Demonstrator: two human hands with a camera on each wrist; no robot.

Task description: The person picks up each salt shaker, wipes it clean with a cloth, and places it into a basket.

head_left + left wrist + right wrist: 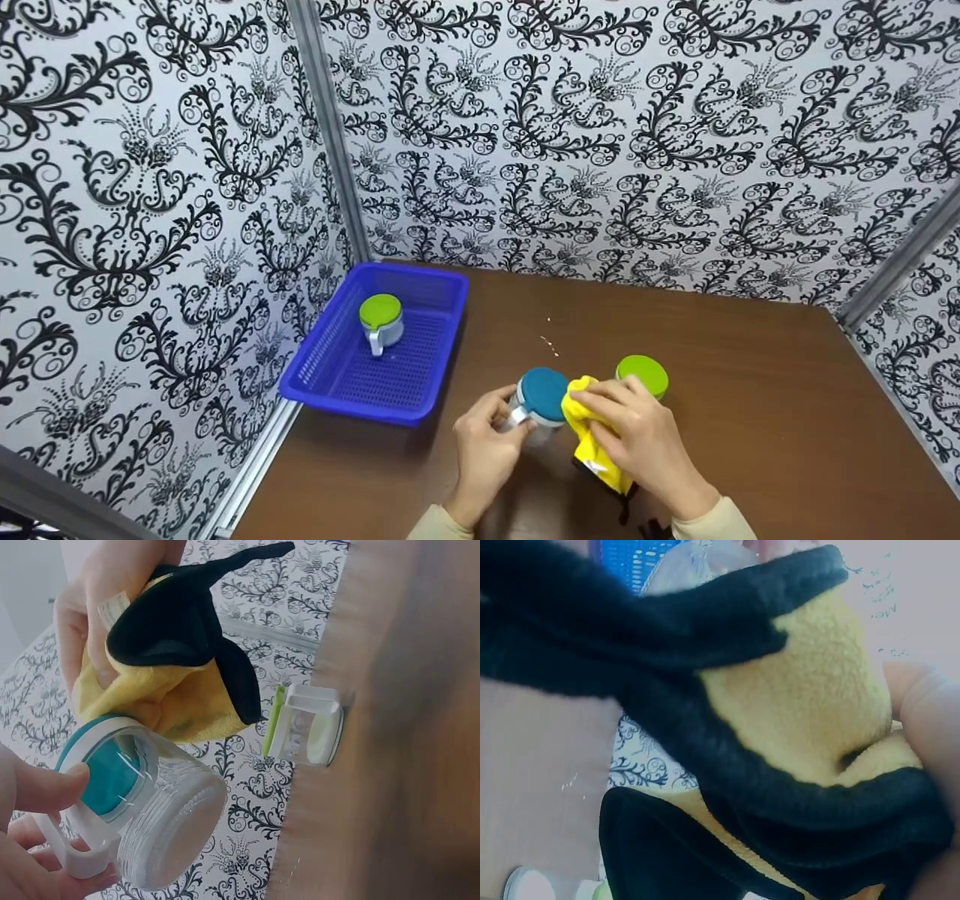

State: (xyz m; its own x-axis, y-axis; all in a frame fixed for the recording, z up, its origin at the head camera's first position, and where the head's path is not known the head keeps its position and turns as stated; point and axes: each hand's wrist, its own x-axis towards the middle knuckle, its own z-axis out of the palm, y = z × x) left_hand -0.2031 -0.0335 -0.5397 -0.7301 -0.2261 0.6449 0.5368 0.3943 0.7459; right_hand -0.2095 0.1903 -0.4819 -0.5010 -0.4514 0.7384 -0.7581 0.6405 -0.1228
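Teal-lidded jar [543, 397] is held right of the blue basket [390, 386] in head view, left hand [491, 442] gripping it, right hand [641, 427] clamping yellow cloth [585, 439]; left wrist view, cloth meets lid [112, 772]; right wrist view, black trim [675, 735] shows nearer than the basket.

Held jar [171, 829] clear, glossy; lid [544, 391] smooth plastic; cloth [802, 682] fuzzy, matt; basket [352, 409] perforated plastic; tabletop [780, 405] wood-look.

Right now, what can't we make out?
- Head: body of the tabletop green-lidded jar, mostly behind the right hand.
- Head: pale specks, too small to identify.
- Left wrist: left hand, cut off by left edge.
- Right wrist: clear jar, partly behind the black-trimmed yellow cloth.
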